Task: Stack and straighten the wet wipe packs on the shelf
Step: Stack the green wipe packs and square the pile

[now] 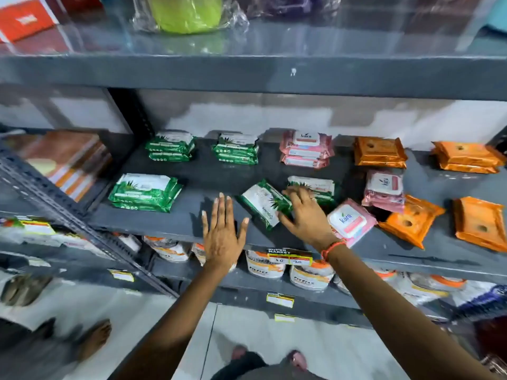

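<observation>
Wet wipe packs lie on a grey metal shelf (208, 171). Green stacks sit at the back (170, 145) (237, 147) and front left (145, 192). A crooked green pack (262, 201) lies at the front middle, with another green pack (312, 185) behind it. My right hand (306, 215) rests on the crooked green pack's right end, fingers spread. My left hand (223, 231) hovers flat and open just left of it, holding nothing. Pink packs stand at the back (307, 148), at the right (384, 190), and one lies tilted (349, 222) by my right wrist.
Orange packs lie at the back right (380, 152) (466, 157) and skewed at the front right (411, 219) (481, 223). A lower shelf holds white pouches (264, 266) and a price tag (289, 256). A slanted grey rack (49, 198) stands at left. Another person's foot (96, 338) is on the floor.
</observation>
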A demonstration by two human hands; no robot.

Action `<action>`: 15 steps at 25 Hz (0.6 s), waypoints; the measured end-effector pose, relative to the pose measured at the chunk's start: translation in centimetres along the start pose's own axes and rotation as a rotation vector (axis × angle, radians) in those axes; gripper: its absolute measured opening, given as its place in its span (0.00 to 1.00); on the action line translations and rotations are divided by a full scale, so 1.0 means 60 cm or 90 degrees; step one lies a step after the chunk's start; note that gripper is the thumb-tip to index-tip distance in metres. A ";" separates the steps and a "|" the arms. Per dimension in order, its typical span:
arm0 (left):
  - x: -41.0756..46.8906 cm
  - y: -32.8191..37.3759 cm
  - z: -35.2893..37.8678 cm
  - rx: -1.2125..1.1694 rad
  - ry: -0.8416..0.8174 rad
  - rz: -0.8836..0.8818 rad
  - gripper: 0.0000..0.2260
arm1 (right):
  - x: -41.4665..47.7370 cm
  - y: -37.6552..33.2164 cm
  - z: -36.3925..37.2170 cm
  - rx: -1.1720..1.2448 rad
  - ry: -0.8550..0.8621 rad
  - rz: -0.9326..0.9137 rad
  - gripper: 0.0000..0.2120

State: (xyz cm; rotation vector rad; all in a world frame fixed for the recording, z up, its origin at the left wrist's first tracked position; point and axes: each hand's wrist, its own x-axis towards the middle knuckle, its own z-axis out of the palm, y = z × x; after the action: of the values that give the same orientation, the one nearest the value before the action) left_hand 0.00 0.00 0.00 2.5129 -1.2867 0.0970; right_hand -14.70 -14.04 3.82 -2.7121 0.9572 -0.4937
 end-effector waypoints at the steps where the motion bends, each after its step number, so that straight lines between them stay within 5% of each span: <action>1: -0.002 -0.014 0.002 -0.001 -0.009 -0.009 0.35 | 0.004 -0.003 0.010 0.004 -0.055 -0.018 0.30; 6: -0.017 -0.094 0.007 0.049 -0.034 0.000 0.38 | 0.006 -0.063 0.036 -0.066 -0.102 0.023 0.29; 10: -0.012 -0.138 -0.009 0.079 -0.072 0.048 0.42 | 0.021 -0.107 0.043 0.065 -0.164 0.044 0.23; 15: -0.009 -0.148 -0.018 0.102 -0.112 0.051 0.51 | 0.097 -0.069 0.036 -0.078 -0.288 -0.130 0.40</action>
State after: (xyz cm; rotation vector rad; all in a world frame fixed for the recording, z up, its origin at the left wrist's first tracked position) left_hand 6.92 5.60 -1.26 2.6540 -1.5048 -0.0026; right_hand -7.26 -14.42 4.55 -2.8574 0.6100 0.1552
